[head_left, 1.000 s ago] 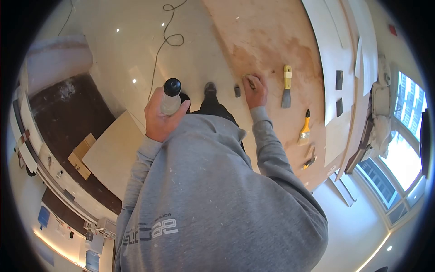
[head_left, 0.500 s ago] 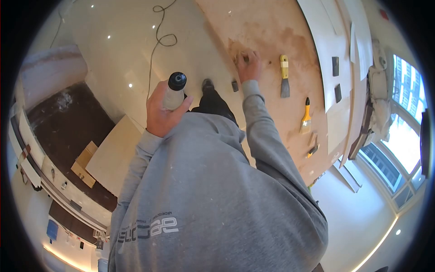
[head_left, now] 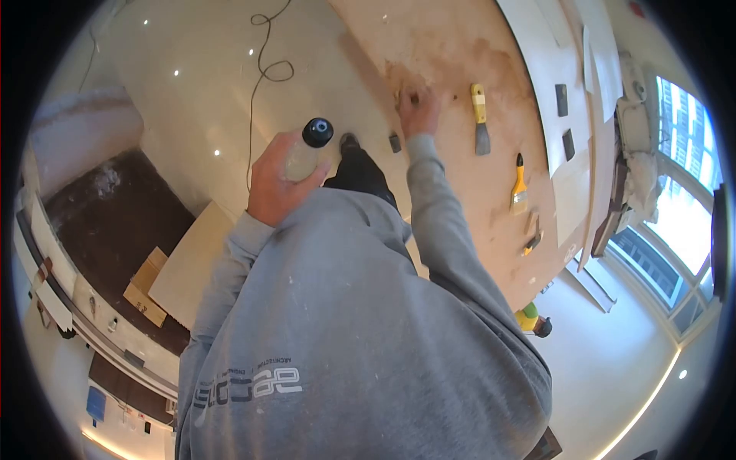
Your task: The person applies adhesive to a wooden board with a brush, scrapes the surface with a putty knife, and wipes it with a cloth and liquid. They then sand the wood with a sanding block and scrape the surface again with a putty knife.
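- Hands are working well apart, the left hand [head_left: 270,182] wrapping its fingers and thumb around a clear bottle [head_left: 301,162] with a black cap [head_left: 317,132].
- The bottle is leaning further to the right than half a second ago, its cap pointing up toward the camera.
- The right hand [head_left: 420,119] is curling its fingers down against a brown board [head_left: 460,192]; blur is hiding whether they are gripping anything.
- That hand is resting farther along the board than a second ago, beside a darker patch on the surface.
- A small dark block [head_left: 395,142] is sitting near the right wrist, at the board's edge.
- To the right, a yellow-handled scraper [head_left: 480,119], a paintbrush [head_left: 520,184] and a small yellow-and-black tool [head_left: 532,243] are lying on the board.
- Beyond them, two more dark pieces are lying on a white sheet [head_left: 539,57].
- A yellow-green item [head_left: 527,316], too small to identify, is now showing more clearly past the right sleeve.
- Leftward, a thin cable [head_left: 255,100] is looping across the pale floor [head_left: 192,115].
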Motion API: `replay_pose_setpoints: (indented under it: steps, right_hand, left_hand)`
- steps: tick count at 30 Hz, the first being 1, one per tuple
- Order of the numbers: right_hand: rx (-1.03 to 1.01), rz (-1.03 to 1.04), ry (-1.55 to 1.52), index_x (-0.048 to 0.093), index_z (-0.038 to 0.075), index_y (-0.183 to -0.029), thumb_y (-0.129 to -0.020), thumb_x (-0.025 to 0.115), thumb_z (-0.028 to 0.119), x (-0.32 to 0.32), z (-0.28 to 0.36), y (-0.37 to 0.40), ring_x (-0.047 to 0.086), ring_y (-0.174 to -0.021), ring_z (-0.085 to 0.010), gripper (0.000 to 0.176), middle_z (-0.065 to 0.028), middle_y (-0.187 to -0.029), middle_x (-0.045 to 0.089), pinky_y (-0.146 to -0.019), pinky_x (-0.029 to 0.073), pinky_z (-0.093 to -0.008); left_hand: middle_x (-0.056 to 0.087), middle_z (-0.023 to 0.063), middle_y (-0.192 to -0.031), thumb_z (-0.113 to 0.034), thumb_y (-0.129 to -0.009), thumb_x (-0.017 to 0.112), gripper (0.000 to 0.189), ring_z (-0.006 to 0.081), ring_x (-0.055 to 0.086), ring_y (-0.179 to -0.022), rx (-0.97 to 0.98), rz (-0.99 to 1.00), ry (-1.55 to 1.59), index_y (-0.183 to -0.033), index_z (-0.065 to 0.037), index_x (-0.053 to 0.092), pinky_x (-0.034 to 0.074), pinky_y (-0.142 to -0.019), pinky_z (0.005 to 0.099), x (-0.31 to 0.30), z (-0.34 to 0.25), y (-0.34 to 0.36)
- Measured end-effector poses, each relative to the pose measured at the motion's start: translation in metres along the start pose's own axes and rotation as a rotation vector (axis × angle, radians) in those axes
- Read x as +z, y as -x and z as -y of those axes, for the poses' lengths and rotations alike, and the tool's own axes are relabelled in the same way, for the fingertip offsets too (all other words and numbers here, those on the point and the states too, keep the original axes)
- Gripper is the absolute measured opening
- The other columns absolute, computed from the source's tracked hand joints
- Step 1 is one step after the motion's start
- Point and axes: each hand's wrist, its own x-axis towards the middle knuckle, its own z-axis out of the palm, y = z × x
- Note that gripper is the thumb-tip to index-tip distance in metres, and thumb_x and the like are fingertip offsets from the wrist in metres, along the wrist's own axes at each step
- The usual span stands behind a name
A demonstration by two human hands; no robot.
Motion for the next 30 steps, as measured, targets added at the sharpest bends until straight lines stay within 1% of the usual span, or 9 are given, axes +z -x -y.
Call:
replay_pose_setpoints:
  steps: [4,7,10,13,16,18,22,25,30]
  right_hand:
    - [-0.004,0.014,0.092,0.064,0.0,-0.079,-0.085,0.073,0.014,0.005,-0.004,0.003,0.063,-0.09,-0.0396,0.017,-0.019,-0.094,0.064,-0.077,0.05,-0.0468]
    - [0.052,0.057,0.031,0.065,0.001,-0.08,-0.086,0.071,0.014,0.009,0.009,-0.029,0.063,-0.091,-0.0397,0.015,-0.0186,-0.096,0.064,-0.078,0.051,-0.0476]
    - [-0.206,-0.056,0.113,0.065,0.001,-0.082,-0.085,0.071,0.013,0.011,-0.01,-0.01,0.063,-0.091,-0.04,0.014,-0.0187,-0.096,0.065,-0.077,0.05,-0.048]
    - [-0.007,0.091,-0.104,0.066,0.001,-0.083,-0.085,0.071,0.013,-0.003,-0.01,0.008,0.063,-0.092,-0.0405,0.013,-0.0188,-0.097,0.065,-0.079,0.05,-0.0485]
    - [-0.066,0.109,0.023,0.067,0.001,-0.084,-0.084,0.073,0.013,0.004,0.001,-0.022,0.063,-0.092,-0.0396,0.014,-0.0176,-0.096,0.065,-0.081,0.051,-0.0468]
    - [-0.095,0.137,-0.018,0.067,0.001,-0.086,-0.085,0.073,0.012,0.006,0.001,-0.035,0.063,-0.093,-0.0394,0.013,-0.0173,-0.096,0.065,-0.082,0.051,-0.0467]
    - [-0.209,0.133,-0.088,0.068,0.0,-0.089,-0.087,0.071,0.013,-0.018,-0.013,-0.009,0.063,-0.092,-0.0397,0.013,-0.0171,-0.094,0.064,-0.081,0.051,-0.0467]
    - [-0.001,0.223,-0.122,0.069,0.001,-0.091,-0.088,0.07,0.011,-0.027,-0.013,-0.004,0.063,-0.094,-0.0391,0.011,-0.0173,-0.096,0.064,-0.082,0.051,-0.046]
    - [-0.144,0.195,0.031,0.069,0.001,-0.092,-0.088,0.07,0.012,-0.013,-0.017,-0.032,0.064,-0.092,-0.0376,0.012,-0.0183,-0.098,0.063,-0.079,0.052,-0.0447]
  left_hand:
    - [0.07,0.0135,-0.107,-0.015,-0.081,0.084,0.048,0.0293,0.07,-0.096,-0.032,-0.033,-0.041,-0.123,-0.003,0.065,0.056,-0.085,0.0369,-0.002,0.005,0.005]
    - [0.07,0.013,-0.106,-0.015,-0.081,0.084,0.047,0.029,0.07,-0.095,-0.06,-0.025,-0.014,-0.122,-0.004,0.065,0.056,-0.083,0.0372,-0.001,0.001,0.008]
    - [0.07,0.0125,-0.105,-0.014,-0.081,0.084,0.048,0.0285,0.07,-0.094,-0.034,-0.032,-0.023,-0.123,-0.004,0.065,0.056,-0.082,0.0373,0.003,0.005,0.011]
    - [0.07,0.0122,-0.105,-0.014,-0.081,0.084,0.047,0.0279,0.07,-0.095,-0.067,-0.085,0.017,-0.123,-0.005,0.065,0.055,-0.084,0.0364,0.006,0.004,0.011]
    - [0.07,0.0114,-0.106,-0.013,-0.081,0.084,0.046,0.0269,0.071,-0.095,-0.149,-0.095,0.01,-0.122,-0.005,0.065,0.055,-0.084,0.0356,0.011,0.0,0.013]
    - [0.07,0.0105,-0.104,-0.013,-0.08,0.085,0.046,0.0256,0.07,-0.092,-0.111,-0.111,0.011,-0.121,-0.004,0.065,0.055,-0.083,0.0351,0.018,-0.004,0.012]
    - [0.07,0.0099,-0.102,-0.012,-0.081,0.084,0.046,0.0235,0.069,-0.09,-0.092,-0.115,0.004,-0.122,-0.004,0.065,0.055,-0.082,0.0348,0.025,-0.018,0.011]
    - [0.069,0.01,-0.103,-0.012,-0.081,0.084,0.046,0.0234,0.069,-0.091,-0.127,-0.182,-0.005,-0.123,-0.003,0.065,0.055,-0.084,0.0345,0.033,-0.019,0.015]
    - [0.069,0.0097,-0.1,-0.012,-0.081,0.084,0.045,0.0234,0.068,-0.09,-0.13,-0.188,-0.012,-0.12,-0.003,0.065,0.054,-0.083,0.0343,0.05,-0.03,0.023]
